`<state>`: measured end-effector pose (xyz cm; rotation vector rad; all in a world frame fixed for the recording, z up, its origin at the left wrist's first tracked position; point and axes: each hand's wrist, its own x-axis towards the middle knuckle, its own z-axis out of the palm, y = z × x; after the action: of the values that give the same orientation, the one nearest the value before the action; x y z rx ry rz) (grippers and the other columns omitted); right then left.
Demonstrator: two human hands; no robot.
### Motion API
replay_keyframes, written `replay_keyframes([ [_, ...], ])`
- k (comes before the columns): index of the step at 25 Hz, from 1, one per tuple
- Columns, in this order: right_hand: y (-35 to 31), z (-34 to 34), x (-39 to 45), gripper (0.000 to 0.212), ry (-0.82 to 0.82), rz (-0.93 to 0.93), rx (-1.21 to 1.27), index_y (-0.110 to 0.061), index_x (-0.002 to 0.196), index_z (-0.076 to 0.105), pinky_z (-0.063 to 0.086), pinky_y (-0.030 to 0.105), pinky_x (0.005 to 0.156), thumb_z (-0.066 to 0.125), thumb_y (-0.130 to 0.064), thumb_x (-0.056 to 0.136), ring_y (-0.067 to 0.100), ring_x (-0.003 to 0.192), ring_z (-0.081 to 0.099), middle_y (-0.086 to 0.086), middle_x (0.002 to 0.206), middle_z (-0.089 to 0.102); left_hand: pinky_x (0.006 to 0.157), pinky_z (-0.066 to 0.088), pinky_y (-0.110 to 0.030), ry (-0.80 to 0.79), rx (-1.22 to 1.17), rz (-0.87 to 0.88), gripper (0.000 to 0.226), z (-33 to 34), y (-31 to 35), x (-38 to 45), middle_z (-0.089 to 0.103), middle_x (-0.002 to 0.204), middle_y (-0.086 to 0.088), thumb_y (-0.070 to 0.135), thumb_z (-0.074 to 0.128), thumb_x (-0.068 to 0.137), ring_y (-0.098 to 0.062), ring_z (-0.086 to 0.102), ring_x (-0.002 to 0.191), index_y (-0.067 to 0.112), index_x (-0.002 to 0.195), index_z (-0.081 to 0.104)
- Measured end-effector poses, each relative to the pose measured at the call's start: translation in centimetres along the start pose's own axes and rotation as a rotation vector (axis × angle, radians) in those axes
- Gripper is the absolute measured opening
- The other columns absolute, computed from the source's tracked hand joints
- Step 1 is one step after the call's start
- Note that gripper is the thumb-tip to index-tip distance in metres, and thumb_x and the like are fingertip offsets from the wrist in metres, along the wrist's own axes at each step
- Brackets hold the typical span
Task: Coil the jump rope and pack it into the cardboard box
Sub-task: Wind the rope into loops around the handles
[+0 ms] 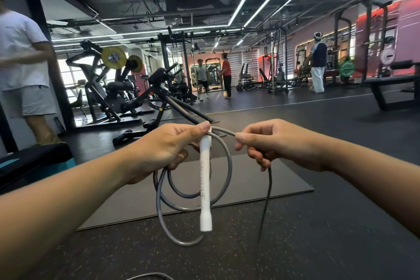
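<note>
Jump rope (pixel 223 167) is up in front of me, above the grey mat (pixel 261 186) on the gym floor (pixel 318 245). My left hand (pixel 159 152) has its fingers curled round the top of the white handle (pixel 205 179) plus a few grey loops hanging beneath. My right hand (pixel 272 143) pinches the rope just right of the handle top; the free length drops from it toward the near floor.

Both forearms are bare right up to the frame's edge. The left hand (pixel 159 152) and right hand (pixel 279 145) wear no gloves. Fingernails are trimmed short.
</note>
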<state>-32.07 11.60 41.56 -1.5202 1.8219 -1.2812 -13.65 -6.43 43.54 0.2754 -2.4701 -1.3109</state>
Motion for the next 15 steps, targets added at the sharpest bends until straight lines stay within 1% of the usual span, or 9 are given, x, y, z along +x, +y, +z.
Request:
replay_keyframes([
  [2, 1.0, 0.0, 0.0, 0.041, -0.012, 0.032, 0.014, -0.012, 0.088, 0.067, 0.055, 0.043, 0.078, 0.066, -0.053, 0.091, 0.022, 0.064, 0.054, 0.007, 0.069, 0.054, 0.047, 0.028, -0.022, 0.057, -0.04, 0.03, 0.048, 0.2, 0.0, 0.3, 0.073, 0.07, 0.007, 0.054, 0.049, 0.098, -0.007, 0.032, 0.042, 0.015, 0.088, 0.075],
  [5, 3.0, 0.2, -0.3, 0.046, 0.003, 0.074, 0.033, -0.017, 0.082, 0.06, 0.053, 0.046, 0.084, 0.058, -0.061, 0.093, 0.025, 0.069, 0.059, 0.007, 0.068, 0.055, 0.046, 0.027, -0.022, 0.145, -0.094, 0.07, 0.049, 0.4, -0.1, 0.9, 0.08, 0.089, -0.004, 0.059, 0.051, 0.095, -0.01, 0.032, 0.043, 0.019, 0.083, 0.078],
  [7, 4.4, 0.6, -0.9, 0.053, 0.021, 0.114, 0.047, -0.018, 0.082, 0.058, 0.051, 0.046, 0.081, 0.053, -0.069, 0.091, 0.024, 0.068, 0.058, 0.007, 0.07, 0.056, 0.045, 0.026, -0.022, 0.246, -0.15, 0.093, 0.05, 0.1, -0.3, 1.2, 0.08, 0.095, -0.011, 0.059, 0.053, 0.094, -0.011, 0.031, 0.044, 0.016, 0.086, 0.077],
  [8, 5.0, 0.9, -1.2, 0.058, 0.026, 0.141, 0.073, -0.018, 0.081, 0.058, 0.05, 0.046, 0.078, 0.053, -0.075, 0.088, 0.024, 0.065, 0.056, 0.007, 0.069, 0.056, 0.043, 0.026, -0.021, 0.307, -0.193, 0.108, 0.052, 0.0, -0.4, 1.4, 0.078, 0.094, -0.014, 0.06, 0.055, 0.093, -0.011, 0.03, 0.043, 0.013, 0.088, 0.077],
  [10, 5.9, 2.1, -1.7, 0.068, 0.04, 0.174, 0.2, -0.016, 0.082, 0.061, 0.049, 0.043, 0.067, 0.057, -0.083, 0.078, 0.02, 0.056, 0.046, 0.007, 0.066, 0.05, 0.04, 0.027, -0.02, 0.427, -0.263, 0.141, 0.061, -0.3, -0.8, 1.8, 0.065, 0.088, -0.02, 0.063, 0.057, 0.09, -0.012, 0.03, 0.044, 0.006, 0.097, 0.076],
  [12, 6.0, 4.0, -1.5, 0.081, 0.069, 0.132, 0.398, -0.012, 0.095, 0.067, 0.036, 0.035, 0.054, 0.067, -0.086, 0.063, 0.015, 0.052, 0.035, 0.004, 0.067, 0.047, 0.043, 0.029, -0.024, 0.557, -0.328, 0.156, 0.065, 0.2, -1.0, 2.3, 0.056, 0.079, -0.012, 0.065, 0.056, 0.091, -0.011, 0.032, 0.042, 0.003, 0.105, 0.074],
  [13, 5.7, 5.2, -1.2, 0.087, 0.096, 0.086, 0.481, -0.012, 0.105, 0.069, 0.029, 0.032, 0.052, 0.071, -0.085, 0.058, 0.013, 0.053, 0.033, 0.004, 0.071, 0.051, 0.046, 0.03, -0.027, 0.628, -0.385, 0.156, 0.063, 0.7, -1.1, 2.5, 0.055, 0.071, -0.007, 0.062, 0.056, 0.093, -0.01, 0.034, 0.041, 0.003, 0.105, 0.073],
  [14, 5.3, 6.5, -0.8, 0.089, 0.123, 0.035, 0.54, -0.013, 0.112, 0.07, 0.026, 0.03, 0.051, 0.072, -0.084, 0.058, 0.012, 0.053, 0.033, 0.004, 0.077, 0.057, 0.048, 0.031, -0.029, 0.687, -0.449, 0.155, 0.059, 1.3, -1.0, 2.7, 0.055, 0.065, 0.001, 0.06, 0.055, 0.095, -0.009, 0.036, 0.04, 0.004, 0.104, 0.073],
  [15, 4.7, 7.9, -0.4, 0.087, 0.158, -0.006, 0.591, -0.014, 0.117, 0.071, 0.026, 0.028, 0.051, 0.071, -0.082, 0.061, 0.011, 0.054, 0.033, 0.005, 0.084, 0.062, 0.048, 0.031, -0.03, 0.731, -0.503, 0.154, 0.055, 1.9, -1.0, 2.8, 0.055, 0.063, 0.005, 0.059, 0.054, 0.097, -0.008, 0.036, 0.039, 0.007, 0.101, 0.072],
])
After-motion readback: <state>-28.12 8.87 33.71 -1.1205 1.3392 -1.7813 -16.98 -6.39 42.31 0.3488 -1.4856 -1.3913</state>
